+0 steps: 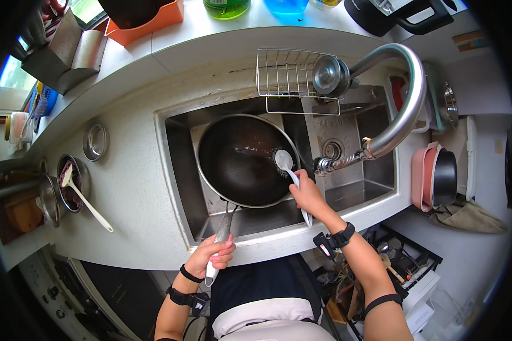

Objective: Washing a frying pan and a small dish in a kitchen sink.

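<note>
A dark wok (243, 170) with a bright metal rim sits in the large basin of a stainless steel sink (181, 187). My left hand (213, 253) grips the wok's metal handle (225, 223), which reaches over the sink's front edge. In my right hand (308, 192) is a white long-handled dish brush (283, 160). Its round head rests on the wok's inner right side, with a little foam around it. The bristle side faces down, out of sight.
A curved metal faucet (403, 123) arches over the smaller right basin (341, 187). Behind the wok is a wire rack (286, 76). On the left counter stand a metal bowl (83, 183) with a white spoon (87, 202) and a small metal dish (94, 140). Pink containers (424, 177) stand right.
</note>
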The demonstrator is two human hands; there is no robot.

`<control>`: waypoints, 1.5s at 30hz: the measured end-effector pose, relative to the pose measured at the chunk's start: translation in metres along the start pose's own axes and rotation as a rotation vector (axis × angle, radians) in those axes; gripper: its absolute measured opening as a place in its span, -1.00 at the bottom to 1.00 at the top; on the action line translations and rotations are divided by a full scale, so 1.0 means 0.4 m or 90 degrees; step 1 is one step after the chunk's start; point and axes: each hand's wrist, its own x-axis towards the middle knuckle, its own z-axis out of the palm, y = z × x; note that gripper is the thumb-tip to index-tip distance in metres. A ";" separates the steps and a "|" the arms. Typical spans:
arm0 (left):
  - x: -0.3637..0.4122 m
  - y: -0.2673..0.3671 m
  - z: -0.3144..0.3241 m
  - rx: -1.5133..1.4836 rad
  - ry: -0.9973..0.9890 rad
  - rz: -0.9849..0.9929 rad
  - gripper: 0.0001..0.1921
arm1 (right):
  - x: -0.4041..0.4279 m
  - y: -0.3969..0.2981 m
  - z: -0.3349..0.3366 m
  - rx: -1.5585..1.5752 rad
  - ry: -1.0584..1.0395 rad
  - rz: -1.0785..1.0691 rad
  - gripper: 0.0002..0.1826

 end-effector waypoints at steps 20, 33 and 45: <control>-0.156 -0.049 0.139 0.469 0.364 0.172 -0.79 | 0.047 0.082 0.046 -0.048 0.000 -0.094 -0.60; -0.115 -0.036 0.036 0.217 0.226 0.115 -0.85 | 0.033 0.017 -0.014 0.748 -0.350 0.184 -0.56; 0.006 -0.024 -0.101 0.138 0.090 0.013 -0.88 | 0.059 0.027 0.044 0.929 -0.431 0.255 -0.53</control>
